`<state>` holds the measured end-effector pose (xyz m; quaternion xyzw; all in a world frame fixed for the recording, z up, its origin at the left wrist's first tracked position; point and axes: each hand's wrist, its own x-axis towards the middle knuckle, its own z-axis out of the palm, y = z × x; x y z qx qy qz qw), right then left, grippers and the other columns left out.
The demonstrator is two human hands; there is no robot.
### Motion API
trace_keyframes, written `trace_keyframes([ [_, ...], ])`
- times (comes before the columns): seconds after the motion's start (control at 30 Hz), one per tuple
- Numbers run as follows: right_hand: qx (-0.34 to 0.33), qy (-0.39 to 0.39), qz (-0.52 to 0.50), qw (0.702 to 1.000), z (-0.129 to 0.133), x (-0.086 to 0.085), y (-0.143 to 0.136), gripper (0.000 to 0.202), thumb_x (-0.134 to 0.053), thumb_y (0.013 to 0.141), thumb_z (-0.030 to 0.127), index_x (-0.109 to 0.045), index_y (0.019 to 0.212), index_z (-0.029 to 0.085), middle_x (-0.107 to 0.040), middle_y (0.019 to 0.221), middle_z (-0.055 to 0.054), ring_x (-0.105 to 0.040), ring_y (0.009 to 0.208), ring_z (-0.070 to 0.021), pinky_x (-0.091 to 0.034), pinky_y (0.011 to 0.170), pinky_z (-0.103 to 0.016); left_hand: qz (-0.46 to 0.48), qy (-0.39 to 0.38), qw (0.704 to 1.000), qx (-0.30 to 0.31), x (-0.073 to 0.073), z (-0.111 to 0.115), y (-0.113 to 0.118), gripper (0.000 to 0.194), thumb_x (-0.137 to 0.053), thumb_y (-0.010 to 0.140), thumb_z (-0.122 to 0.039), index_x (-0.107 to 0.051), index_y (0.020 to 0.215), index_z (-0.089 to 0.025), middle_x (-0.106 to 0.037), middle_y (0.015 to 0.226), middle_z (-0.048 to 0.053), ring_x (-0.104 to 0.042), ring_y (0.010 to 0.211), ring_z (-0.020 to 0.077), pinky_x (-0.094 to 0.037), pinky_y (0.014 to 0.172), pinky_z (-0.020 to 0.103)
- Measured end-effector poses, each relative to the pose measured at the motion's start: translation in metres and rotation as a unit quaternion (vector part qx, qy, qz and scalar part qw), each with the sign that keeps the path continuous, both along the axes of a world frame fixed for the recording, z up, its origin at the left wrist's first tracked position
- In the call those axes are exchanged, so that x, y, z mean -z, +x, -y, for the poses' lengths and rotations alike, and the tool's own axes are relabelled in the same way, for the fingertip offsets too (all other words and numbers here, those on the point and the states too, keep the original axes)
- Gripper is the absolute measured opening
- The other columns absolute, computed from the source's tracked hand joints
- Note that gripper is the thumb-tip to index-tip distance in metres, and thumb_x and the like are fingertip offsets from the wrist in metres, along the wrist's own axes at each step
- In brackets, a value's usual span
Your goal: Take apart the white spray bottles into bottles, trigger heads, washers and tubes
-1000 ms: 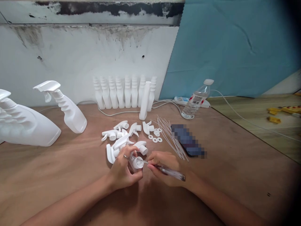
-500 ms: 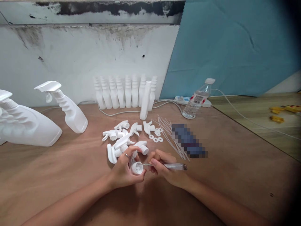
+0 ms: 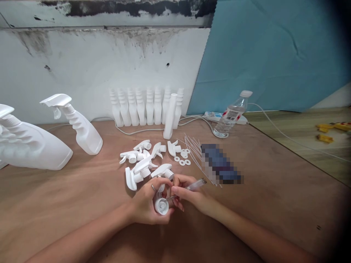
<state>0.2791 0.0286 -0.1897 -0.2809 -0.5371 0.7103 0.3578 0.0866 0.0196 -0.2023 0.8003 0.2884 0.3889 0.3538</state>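
Observation:
My left hand (image 3: 148, 201) is closed around a white trigger spray head (image 3: 161, 206), its round cap opening turned towards me. In my right hand (image 3: 189, 191) is a slim screwdriver (image 3: 196, 185) with a clear handle, its thin shaft slanting down to the rim of the cap. Just beyond my hands lie several loose white spray heads (image 3: 142, 165). Flat white ring washers (image 3: 182, 162) sit right of them, and beside those is a bundle of thin white tubes (image 3: 194, 153).
Several white bottles (image 3: 141, 109) stand in a row against the wall. Assembled spray bottles (image 3: 86, 133) are at the left. A clear water bottle (image 3: 230, 117) stands by a power strip (image 3: 212, 116) and cables at back right. A pixelated dark object (image 3: 221, 164) lies right of the tubes.
Both hands have come slightly lower and closer together. The screwdriver has tilted, its handle end now raised and pointing away, while its tip stays at the cap.

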Motion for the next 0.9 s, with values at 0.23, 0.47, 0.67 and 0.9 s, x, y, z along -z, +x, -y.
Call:
trace_keyframes([
  [0.23, -0.01, 0.042, 0.052, 0.998, 0.004, -0.003, -0.003, 0.021, -0.078, 0.072, 0.029, -0.065, 0.079, 0.014, -0.06, 0.066, 0.002, -0.049, 0.048, -0.0049, -0.035, 0.044, -0.017, 0.006, -0.025, 1.0, 0.013, 0.0, -0.001, 0.002, 0.049, -0.066, 0.065, -0.018, -0.042, 0.108, -0.021, -0.059, 0.079, -0.001, -0.057, 0.067, 0.0149, -0.047, 0.064, 0.026],
  [0.47, -0.024, 0.084, 0.099, 0.991, 0.003, -0.01, -0.002, 0.018, -0.079, 0.07, 0.024, -0.065, 0.068, 0.013, -0.063, 0.073, -0.002, -0.055, 0.066, -0.0104, -0.041, 0.06, -0.021, -0.006, 0.002, 1.0, 0.003, 0.003, -0.001, 0.003, 0.048, -0.066, 0.062, -0.021, -0.042, 0.103, -0.022, -0.053, 0.076, -0.002, -0.055, 0.069, 0.0153, -0.047, 0.067, 0.028],
  [0.67, -0.043, 0.067, 0.094, 0.992, 0.005, -0.011, -0.003, 0.025, -0.082, 0.065, 0.02, -0.057, 0.067, 0.014, -0.06, 0.073, 0.0, -0.055, 0.068, -0.0105, -0.041, 0.062, -0.021, -0.029, -0.026, 0.999, 0.013, 0.008, -0.002, 0.001, 0.064, -0.067, 0.058, -0.021, -0.04, 0.116, -0.022, -0.056, 0.078, -0.002, -0.055, 0.068, 0.0153, -0.047, 0.065, 0.027],
  [0.9, -0.032, 0.069, 0.052, 0.996, 0.003, -0.006, 0.0, 0.027, -0.079, 0.07, 0.022, -0.053, 0.063, 0.015, -0.056, 0.071, 0.001, -0.053, 0.064, -0.0089, -0.04, 0.058, -0.021, -0.023, 0.038, 0.999, -0.005, 0.007, -0.001, 0.002, 0.063, -0.067, 0.063, -0.021, -0.039, 0.119, -0.024, -0.056, 0.08, -0.001, -0.055, 0.069, 0.0163, -0.047, 0.067, 0.03],
])
